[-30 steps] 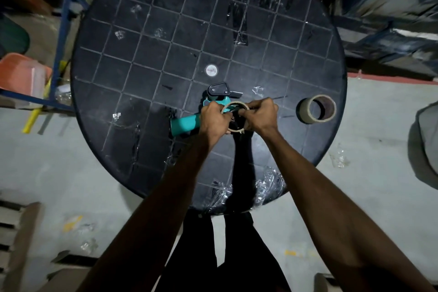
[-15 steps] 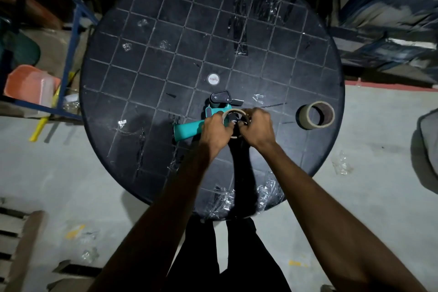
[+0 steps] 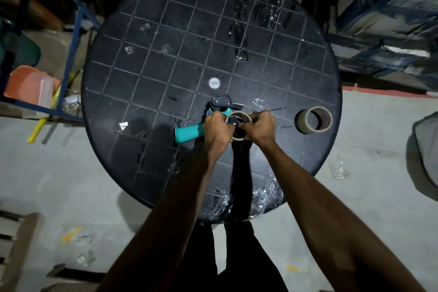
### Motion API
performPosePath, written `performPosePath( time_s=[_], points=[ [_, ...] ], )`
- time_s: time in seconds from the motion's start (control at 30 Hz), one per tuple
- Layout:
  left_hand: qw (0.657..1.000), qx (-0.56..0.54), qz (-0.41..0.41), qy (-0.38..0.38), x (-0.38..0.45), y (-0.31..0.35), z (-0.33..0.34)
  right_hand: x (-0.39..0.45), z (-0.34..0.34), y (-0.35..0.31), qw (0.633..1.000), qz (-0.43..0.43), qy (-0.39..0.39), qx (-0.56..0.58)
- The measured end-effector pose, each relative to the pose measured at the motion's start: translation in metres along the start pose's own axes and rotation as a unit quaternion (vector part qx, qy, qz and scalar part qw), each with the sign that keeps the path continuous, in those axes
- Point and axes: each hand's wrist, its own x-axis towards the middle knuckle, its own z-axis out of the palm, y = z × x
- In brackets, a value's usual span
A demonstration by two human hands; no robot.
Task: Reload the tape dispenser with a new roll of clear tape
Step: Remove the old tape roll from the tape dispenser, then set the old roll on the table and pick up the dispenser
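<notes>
A person stands at the near edge of a round black table (image 3: pixel 147 73), its top moulded in a grid of raised squares and patched with scraps of shiny clear tape. Both bare hands meet near the table's middle over a tape dispenser (image 3: pixel 189 131), a pistol-shaped tool with a smooth teal handle pointing toward the left edge and a black hinged head (image 3: pixel 222 102) at its far end. The left hand (image 3: pixel 218 129) curls its fingers over the dispenser's body and the left side of a thin cardboard ring (image 3: pixel 237 116), apparently a nearly bare core, sitting on the dispenser's hub. The right hand (image 3: pixel 259 125) closes its fingers on the ring's right side. The fingertips of both hands are tucked out of sight, and the black hub parts inside the ring are too dark to make out.

Near the right edge of the table, well apart from the hands, a fuller roll of clear tape (image 3: pixel 314 119) stands on its rim, tan cardboard core facing the camera. A small white round disc (image 3: pixel 214 83) marks the table's centre. Crumpled clear film (image 3: pixel 267 193) clings to the near edge, partly hidden by the forearms. Dark trouser legs show below the table, cut off by the frame.
</notes>
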Motion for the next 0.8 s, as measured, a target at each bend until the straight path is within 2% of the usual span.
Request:
performPosePath(
  time_s=[0.2,0.37,0.47,0.63,0.8],
  points=[
    [0.998,-0.052,0.018,-0.027,-0.018,0.006,-0.028,-0.031,-0.023,-0.015,0.999,-0.037,0.025,0.014],
    [0.981,-0.174,0.079,-0.044,-0.044,0.02,-0.075,-0.058,-0.063,-0.038,0.993,-0.072,-0.049,0.073],
    [0.946,-0.304,0.092,-0.063,-0.056,0.03,-0.104,-0.076,-0.089,-0.054,0.983,-0.135,-0.074,0.103],
    [0.883,-0.436,0.148,-0.093,-0.069,0.046,-0.149,-0.101,-0.122,-0.094,0.954,-0.239,-0.043,0.175],
    [0.833,-0.517,0.193,-0.049,-0.082,0.059,-0.189,-0.117,-0.136,-0.129,0.907,-0.309,-0.036,0.283]
  ],
)
